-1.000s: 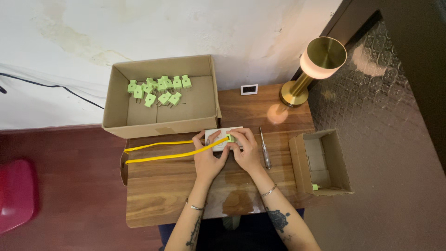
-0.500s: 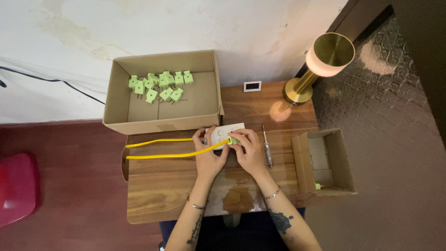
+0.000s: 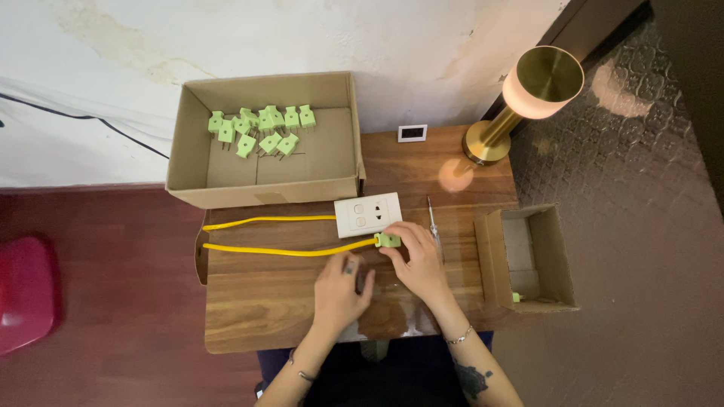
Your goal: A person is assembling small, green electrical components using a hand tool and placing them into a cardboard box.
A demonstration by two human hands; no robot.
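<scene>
A white socket plate (image 3: 368, 214) lies on the wooden table (image 3: 264, 309). A yellow cable (image 3: 286, 251) runs from the table's left edge in two strands. The lower strand ends in a green plug (image 3: 388, 240) just below the plate. My right hand (image 3: 422, 267) pinches that plug with its fingertips. Beside it, my left hand (image 3: 339, 290) rests flat on the wood just below the cable and holds nothing.
A large cardboard box (image 3: 335, 185) at the back holds several green plugs (image 3: 260, 128). A screwdriver (image 3: 434, 226) lies right of the plate. A small open box (image 3: 562, 256) hangs off the right edge. A brass lamp (image 3: 528, 94) and a small white device (image 3: 412, 133) stand behind.
Both hands were up at the socket plate with the plug. They have drawn back toward me, the left hand has let go, and the plug now lies just below the plate.
</scene>
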